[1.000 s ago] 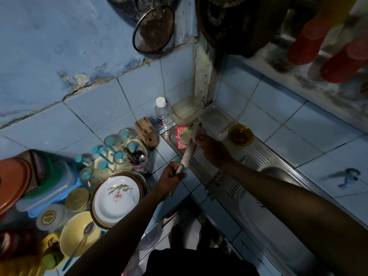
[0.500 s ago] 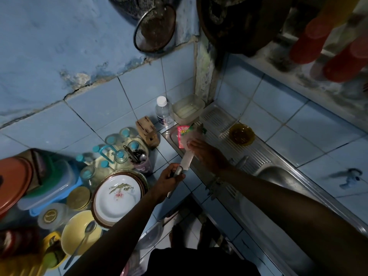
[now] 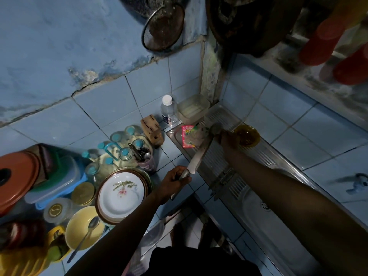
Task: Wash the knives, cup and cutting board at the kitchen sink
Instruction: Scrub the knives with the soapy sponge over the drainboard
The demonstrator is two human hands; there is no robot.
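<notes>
My left hand point(image 3: 177, 177) grips the handle of a long knife point(image 3: 196, 159) over the counter's edge, its blade pointing up and right across the steel drainboard point(image 3: 223, 116). Just beyond the blade's tip, my right hand point(image 3: 228, 139) holds a grey scouring pad point(image 3: 216, 128) next to an amber glass bowl point(image 3: 248, 135). A dark object, maybe a second knife point(image 3: 221, 181), lies on the drainboard near the sink basin point(image 3: 256, 206). I see no cutting board.
A pink packet point(image 3: 187, 136), a water bottle point(image 3: 168, 111), a clear box point(image 3: 194, 107) and a wooden knife block point(image 3: 152, 129) stand by the corner. Stacked plates point(image 3: 121, 193), a yellow bowl with a spoon point(image 3: 84, 232), jars and lids crowd the left counter. A tap point(image 3: 356, 183) juts from the right wall.
My right hand slid up along the blade and off its tip, towards the amber bowl. My left hand kept its hold on the handle and stayed nearly in place.
</notes>
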